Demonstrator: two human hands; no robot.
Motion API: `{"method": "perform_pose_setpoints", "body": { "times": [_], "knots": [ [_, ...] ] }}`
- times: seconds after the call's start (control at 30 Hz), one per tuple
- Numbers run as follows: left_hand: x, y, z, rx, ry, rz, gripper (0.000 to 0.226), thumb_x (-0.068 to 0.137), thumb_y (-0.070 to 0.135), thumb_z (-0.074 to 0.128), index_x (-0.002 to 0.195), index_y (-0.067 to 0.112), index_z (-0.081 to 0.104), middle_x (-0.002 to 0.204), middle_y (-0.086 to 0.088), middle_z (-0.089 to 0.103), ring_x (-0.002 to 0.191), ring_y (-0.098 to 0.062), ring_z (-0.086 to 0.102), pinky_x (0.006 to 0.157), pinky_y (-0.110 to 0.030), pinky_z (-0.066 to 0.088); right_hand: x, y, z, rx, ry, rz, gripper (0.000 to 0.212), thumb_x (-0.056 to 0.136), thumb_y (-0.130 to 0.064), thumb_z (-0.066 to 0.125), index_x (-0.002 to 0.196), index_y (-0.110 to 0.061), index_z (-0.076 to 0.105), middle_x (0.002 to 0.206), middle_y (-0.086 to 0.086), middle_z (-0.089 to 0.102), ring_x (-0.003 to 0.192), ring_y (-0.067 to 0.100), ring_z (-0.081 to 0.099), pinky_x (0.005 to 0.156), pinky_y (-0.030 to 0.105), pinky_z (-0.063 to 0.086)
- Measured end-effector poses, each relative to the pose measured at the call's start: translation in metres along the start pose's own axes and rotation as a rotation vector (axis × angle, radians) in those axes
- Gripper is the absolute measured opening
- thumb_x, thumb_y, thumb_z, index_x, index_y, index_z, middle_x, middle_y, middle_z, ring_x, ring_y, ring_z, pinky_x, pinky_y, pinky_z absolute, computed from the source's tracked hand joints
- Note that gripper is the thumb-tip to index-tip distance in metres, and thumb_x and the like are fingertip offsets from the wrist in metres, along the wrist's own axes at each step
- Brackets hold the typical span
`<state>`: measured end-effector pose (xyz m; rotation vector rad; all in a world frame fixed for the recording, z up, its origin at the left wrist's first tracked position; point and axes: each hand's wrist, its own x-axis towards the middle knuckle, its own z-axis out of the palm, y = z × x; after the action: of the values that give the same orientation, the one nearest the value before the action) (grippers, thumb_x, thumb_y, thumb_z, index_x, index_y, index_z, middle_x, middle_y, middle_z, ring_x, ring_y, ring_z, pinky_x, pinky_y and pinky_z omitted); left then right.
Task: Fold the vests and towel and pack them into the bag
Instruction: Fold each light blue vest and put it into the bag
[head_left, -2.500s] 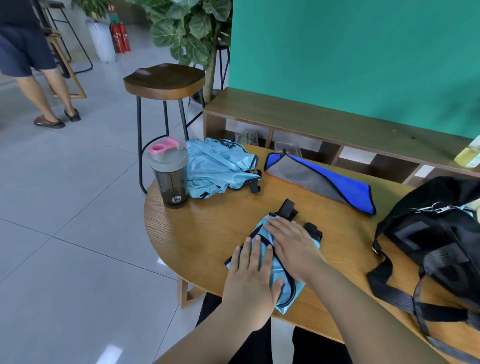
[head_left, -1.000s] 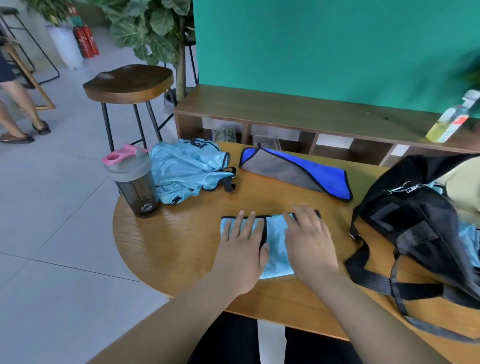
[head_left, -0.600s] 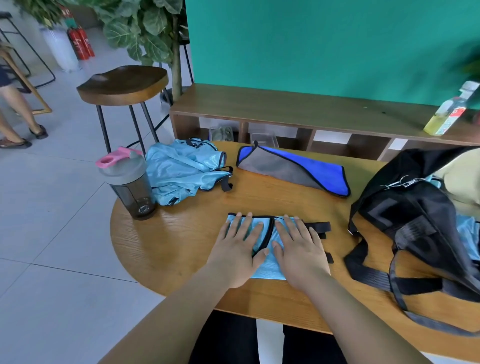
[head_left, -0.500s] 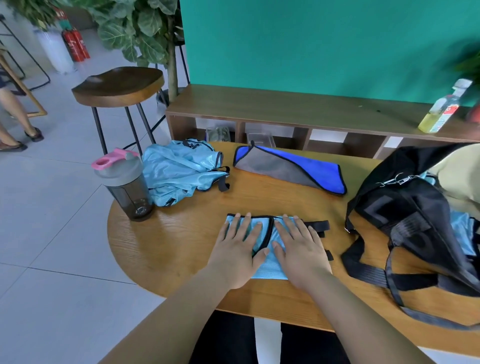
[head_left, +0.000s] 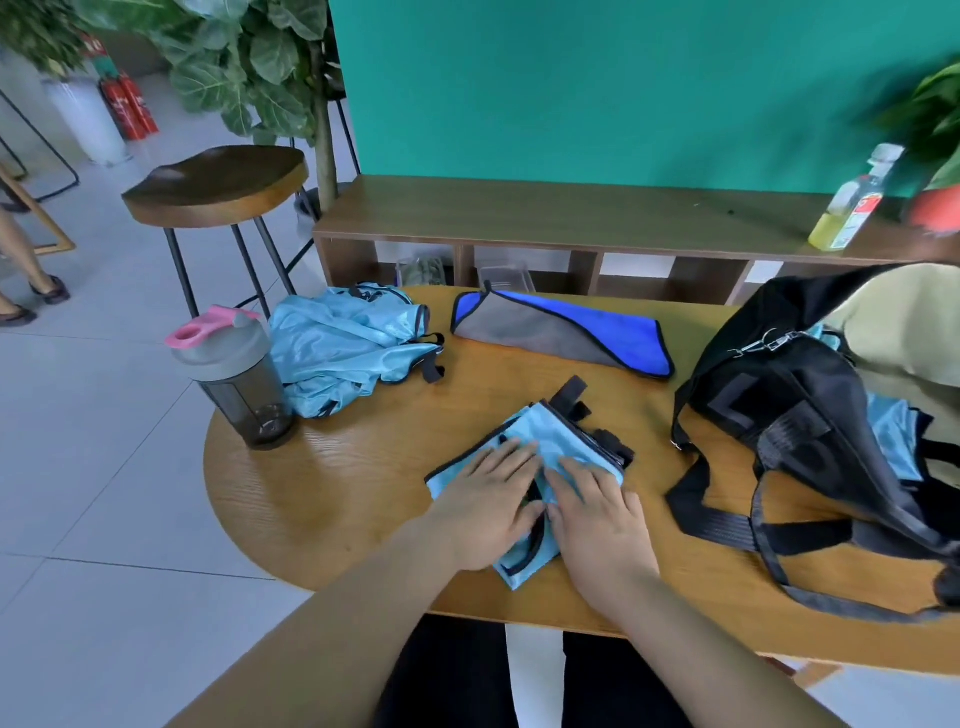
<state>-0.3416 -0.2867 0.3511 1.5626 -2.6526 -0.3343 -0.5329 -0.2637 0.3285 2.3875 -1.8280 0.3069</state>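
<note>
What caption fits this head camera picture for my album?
Left hand and right hand press a folded blue vest on the table beside the black bag.

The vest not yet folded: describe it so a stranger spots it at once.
On the round wooden table, look to its far left, beside the shaker bottle. The crumpled light-blue vest lies heaped there, unlike the flat folded vest at the near edge.

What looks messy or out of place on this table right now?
The crumpled vest beside the shaker bottle lies in an unfolded heap. The folded vest under the left hand and right hand sits diagonal to the table edge. Nothing looks spilled.
</note>
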Motion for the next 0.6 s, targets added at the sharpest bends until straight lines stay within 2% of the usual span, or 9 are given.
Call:
{"method": "perform_pose_setpoints", "body": {
  "times": [0.07,0.13,0.2,0.23,0.33,0.4,0.43,0.5,0.6],
  "knots": [
    [-0.006,0.004,-0.002,-0.03,-0.02,-0.054,0.068,0.111,0.052,0.031,0.168,0.02,0.013,0.177,0.004,0.0,0.161,-0.013,-0.007,0.132,-0.042,0.006,0.016,0.024,0.002,-0.012,-0.022,-0.141,0.048,0.103,-0.038,0.058,0.149,-0.028,0.056,0.156,-0.005,0.051,0.14,0.021,0.05,0.105,0.044,0.05],
    [-0.016,0.018,-0.004,-0.069,0.045,-0.148,0.065,0.11,0.05,0.036,0.167,0.023,0.02,0.176,0.004,0.01,0.162,-0.014,0.003,0.131,-0.038,0.008,0.03,0.048,0.003,0.022,-0.043,-0.227,0.048,0.101,-0.028,0.066,0.148,-0.028,0.057,0.159,-0.006,0.049,0.146,0.021,0.049,0.117,0.047,0.043],
    [-0.026,0.031,-0.001,-0.007,0.102,-0.185,0.063,0.11,0.052,0.032,0.165,0.023,0.024,0.174,0.002,0.017,0.161,-0.018,0.007,0.13,-0.04,0.006,0.033,0.063,-0.002,0.066,-0.033,-0.276,0.053,0.096,-0.018,0.073,0.146,-0.028,0.06,0.158,-0.006,0.05,0.147,0.02,0.048,0.119,0.047,0.041],
    [-0.03,0.034,0.002,0.047,0.125,-0.17,0.064,0.109,0.054,0.028,0.165,0.022,0.025,0.174,0.0,0.018,0.162,-0.02,0.005,0.131,-0.042,0.003,0.029,0.065,-0.006,0.116,-0.047,-0.291,0.052,0.098,-0.019,0.071,0.147,-0.028,0.058,0.159,-0.008,0.049,0.148,0.018,0.046,0.12,0.045,0.041],
    [-0.039,0.025,0.013,0.121,0.108,-0.064,0.071,0.108,0.062,0.016,0.168,0.025,0.016,0.176,0.001,0.006,0.162,-0.018,-0.013,0.132,-0.046,-0.003,0.005,0.061,-0.011,0.193,-0.139,-0.355,0.049,0.112,-0.04,0.043,0.16,-0.032,0.041,0.169,-0.013,0.031,0.157,0.009,0.025,0.129,0.036,0.024],
    [-0.044,0.017,0.017,0.12,0.055,-0.024,0.072,0.107,0.066,0.012,0.169,0.029,0.003,0.176,0.005,-0.01,0.159,-0.015,-0.024,0.131,-0.046,-0.004,-0.008,0.058,-0.007,0.138,-0.144,-0.379,0.054,0.112,-0.046,0.024,0.164,-0.033,0.031,0.172,-0.015,0.019,0.16,0.006,0.009,0.131,0.034,0.011],
    [-0.047,0.015,0.019,0.117,0.044,-0.021,0.072,0.107,0.067,0.01,0.168,0.03,0.0,0.175,0.006,-0.015,0.157,-0.014,-0.028,0.131,-0.046,-0.004,-0.012,0.057,-0.006,0.131,-0.13,-0.358,0.055,0.112,-0.046,0.021,0.165,-0.033,0.03,0.172,-0.015,0.018,0.161,0.006,0.006,0.13,0.035,0.009],
    [-0.048,0.014,0.019,0.115,0.058,-0.034,0.073,0.107,0.069,0.008,0.168,0.03,0.0,0.175,0.006,-0.017,0.156,-0.013,-0.029,0.131,-0.046,-0.002,-0.017,0.054,-0.007,0.18,-0.068,-0.277,0.052,0.113,-0.046,0.028,0.162,-0.031,0.037,0.169,-0.014,0.028,0.16,0.006,0.013,0.13,0.037,0.014],
    [-0.05,0.016,0.019,0.096,0.096,-0.052,0.079,0.105,0.073,0.009,0.169,0.027,0.007,0.176,0.005,-0.011,0.157,-0.013,-0.029,0.131,-0.048,0.002,-0.028,0.052,-0.013,0.32,0.039,-0.284,0.053,0.107,-0.057,0.048,0.151,-0.028,0.055,0.156,-0.01,0.051,0.149,0.01,0.039,0.122,0.04,0.037]
  ]
}}
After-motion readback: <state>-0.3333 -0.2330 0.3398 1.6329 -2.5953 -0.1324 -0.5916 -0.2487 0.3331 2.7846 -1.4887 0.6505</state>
